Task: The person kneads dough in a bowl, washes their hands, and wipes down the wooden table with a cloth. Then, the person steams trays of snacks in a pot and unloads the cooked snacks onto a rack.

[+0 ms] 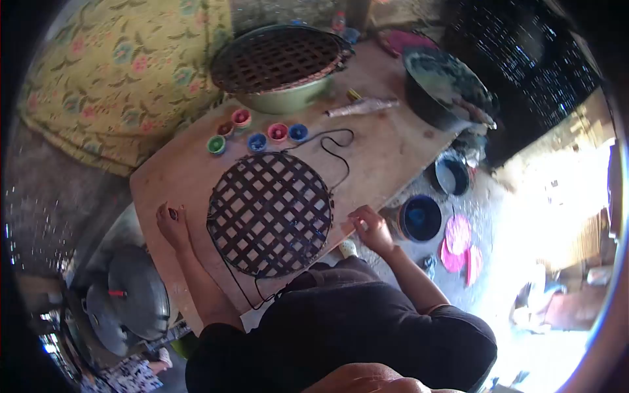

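Observation:
A round, dark lattice of woven strips (270,215) lies on the table between my hands. A thin black cord runs from its upper right and another from its lower left. To its left, my left hand (171,228) has its fingers curled round a small dark thing I cannot make out. My right hand (372,232) is off the lattice's right side, apart from it, fingertips pinched together; whatever they hold is too small to name. Beyond the lattice stand several small colourful cups, among them a green one (216,145) and a blue one (257,141).
The wooden table (380,154) carries a pale green basin (285,98) topped by another lattice, and a large dark basin (436,92). A clear plastic roll (362,107) lies between them. Buckets (420,218) stand to the right; big lidded pots (137,295) are at lower left.

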Motion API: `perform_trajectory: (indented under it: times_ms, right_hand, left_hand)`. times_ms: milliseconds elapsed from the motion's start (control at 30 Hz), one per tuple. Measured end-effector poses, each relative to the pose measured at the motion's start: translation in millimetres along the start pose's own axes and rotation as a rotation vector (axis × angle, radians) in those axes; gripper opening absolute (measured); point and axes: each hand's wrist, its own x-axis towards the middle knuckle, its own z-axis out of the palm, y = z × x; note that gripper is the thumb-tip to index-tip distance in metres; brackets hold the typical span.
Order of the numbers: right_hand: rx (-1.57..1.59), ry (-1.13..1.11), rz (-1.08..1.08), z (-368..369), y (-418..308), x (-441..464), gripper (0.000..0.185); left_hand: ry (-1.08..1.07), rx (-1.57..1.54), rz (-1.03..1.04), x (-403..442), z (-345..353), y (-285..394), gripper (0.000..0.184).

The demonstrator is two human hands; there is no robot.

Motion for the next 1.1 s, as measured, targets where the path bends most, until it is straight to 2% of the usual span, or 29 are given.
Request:
perform_trajectory:
  times_ms: [33, 167, 233, 300, 333, 367, 400, 433, 467, 567, 667, 733, 767, 833, 867, 933, 967, 1000, 1033, 1067, 1100]
  right_hand:
    - [0.012, 0.055, 0.062, -7, 13, -16, 0.010]
    - [-0.247, 0.243, 0.313, -50, 87, -108, 0.011]
    - [-0.472, 0.251, 0.454, -66, 152, -196, 0.013]
    - [-0.807, -0.110, 0.553, -65, 305, -361, 0.021]
    - [-0.869, -0.371, 0.962, -65, 273, -376, 0.021]
    - [-0.888, -0.406, 1.102, -54, 319, -460, 0.023]
    - [-0.570, -0.614, 1.485, -50, 285, -476, 0.028]
    - [-0.315, -0.351, 1.841, -36, 248, -487, 0.033]
    - [-0.186, -0.298, 1.956, -26, 218, -496, 0.031]
    - [-0.008, -0.538, 1.807, 3, 174, -495, 0.027]
    - [0.014, -0.649, 1.579, 28, 165, -445, 0.026]
    - [-0.053, -0.640, 1.442, 31, 170, -395, 0.027]
    - [-0.099, -0.579, 1.373, 29, 180, -372, 0.027]
    - [-0.192, -0.382, 1.197, 22, 220, -342, 0.028]
    - [-0.241, -0.270, 1.081, 19, 253, -337, 0.028]
    - [-0.265, -0.063, 0.932, -11, 264, -282, 0.025]
    - [-0.273, 0.136, 0.818, -23, 269, -252, 0.022]
    - [-0.272, 0.328, 0.697, -36, 271, -220, 0.019]
    - [-0.222, 0.529, 0.576, -52, 244, -174, 0.014]
    - [-0.112, 0.637, 0.614, -68, 216, -132, 0.013]
    - [-0.023, 0.782, 0.502, -77, 206, -97, 0.012]
  left_hand:
    - [-0.132, 0.009, -0.096, 3, 4, 3, 0.045]
    - [-0.216, 0.060, -0.083, 14, -5, 17, 0.049]
    - [0.154, 0.198, 0.068, 15, 3, 5, 0.051]
    - [0.160, 0.158, 0.130, 18, 1, 12, 0.051]
    - [0.180, 0.123, 0.175, 20, -2, 14, 0.052]
    - [0.173, 0.122, 0.181, 21, -10, 25, 0.052]
    - [0.124, 0.038, 0.178, 20, -19, 39, 0.052]
    - [0.080, -0.050, 0.177, 19, -23, 50, 0.053]
    - [0.081, -0.055, 0.183, 19, -23, 54, 0.053]
    - [0.124, -0.083, 0.299, 15, -20, 65, 0.053]
    - [0.068, -0.080, 0.281, 1, -15, 81, 0.052]
    - [-0.067, -0.181, 0.163, -7, -14, 97, 0.051]
    - [-0.049, -0.179, 0.155, -8, -12, 101, 0.051]
    - [-0.032, -0.212, 0.270, -12, -9, 104, 0.051]
    - [-0.048, -0.223, 0.266, -14, -12, 107, 0.050]
    - [-0.035, -0.137, 0.239, -16, -30, 116, 0.049]
    - [-0.043, -0.061, 0.228, -17, -37, 117, 0.048]
    - [-0.026, -0.048, 0.203, -18, -37, 108, 0.048]
    - [-0.018, -0.040, 0.247, -20, -34, 94, 0.047]
    - [-0.013, -0.029, 0.293, -24, -34, 85, 0.046]
    - [0.000, -0.015, 0.272, -29, -39, 87, 0.046]
